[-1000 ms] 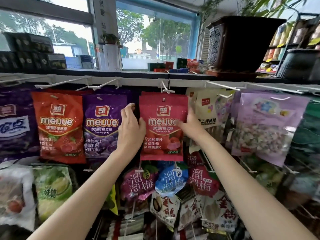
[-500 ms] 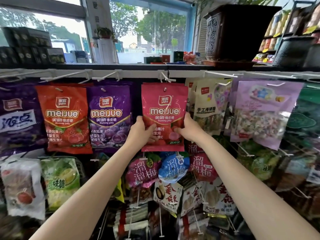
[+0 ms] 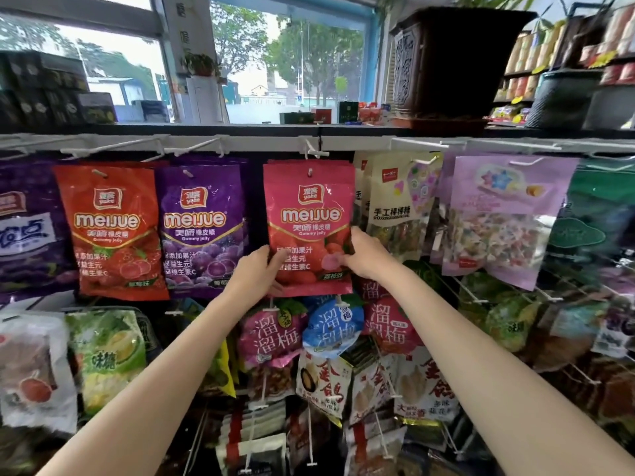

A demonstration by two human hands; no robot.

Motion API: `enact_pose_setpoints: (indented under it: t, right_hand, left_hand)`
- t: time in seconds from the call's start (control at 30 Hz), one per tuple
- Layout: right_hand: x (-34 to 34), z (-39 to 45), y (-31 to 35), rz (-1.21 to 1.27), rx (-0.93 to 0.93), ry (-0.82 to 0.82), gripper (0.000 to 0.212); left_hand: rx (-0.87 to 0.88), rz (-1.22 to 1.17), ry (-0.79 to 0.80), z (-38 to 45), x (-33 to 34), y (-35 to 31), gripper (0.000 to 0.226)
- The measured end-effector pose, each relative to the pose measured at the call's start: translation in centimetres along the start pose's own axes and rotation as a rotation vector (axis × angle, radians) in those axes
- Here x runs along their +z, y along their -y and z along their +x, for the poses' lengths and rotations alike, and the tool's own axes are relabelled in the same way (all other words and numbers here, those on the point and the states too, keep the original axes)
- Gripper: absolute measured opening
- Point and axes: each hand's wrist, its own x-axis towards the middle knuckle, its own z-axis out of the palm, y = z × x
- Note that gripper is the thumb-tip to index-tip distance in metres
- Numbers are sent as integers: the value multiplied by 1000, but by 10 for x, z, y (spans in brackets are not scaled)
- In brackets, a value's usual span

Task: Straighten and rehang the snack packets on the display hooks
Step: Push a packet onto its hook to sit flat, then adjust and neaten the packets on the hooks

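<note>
Head view: both hands [image 3: 256,269] grip pink packet [image 3: 309,214].

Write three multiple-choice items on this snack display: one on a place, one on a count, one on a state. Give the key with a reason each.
1. Where does the purple Meijue packet hang?
A. Directly left of the orange-red Meijue packet
B. Between the orange-red and the pink Meijue packet
C. In the row below

2. How many Meijue packet fronts show in the top row?
A. Two
B. Three
C. Five

3. What is the state of the pink packet?
A. Lying on the floor
B. Held away from the rack
C. On its hook, gripped at both lower sides

Key: 1 B, it sits between those two. 2 B, orange-red, purple and pink fronts show. 3 C, the hook passes through its top hole while the left hand and right hand grip its edges.
</note>
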Motion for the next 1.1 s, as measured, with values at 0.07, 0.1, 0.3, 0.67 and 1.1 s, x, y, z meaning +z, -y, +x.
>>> enact_pose_setpoints:
  t: [0.07, 0.1, 0.3, 0.67, 1.1]
  right_hand:
    - [-4, 4, -4, -9, 4, 60, 52]
    - [-5, 4, -6, -34, 17, 113, 56]
    - [12, 12, -36, 111, 108, 214, 39]
    - [7, 14, -29, -99, 64, 215, 15]
    - [-13, -21, 75, -423, 31, 466, 27]
  left_hand:
    - [-71, -184, 87, 0, 2, 2, 30]
    - [-98, -252, 115, 1, 3, 4, 30]
    - [-30, -35, -119, 0, 19, 6, 19]
    - [-7, -253, -164, -9, 24, 21, 22]
    - [350, 574, -425, -45, -14, 23, 31]
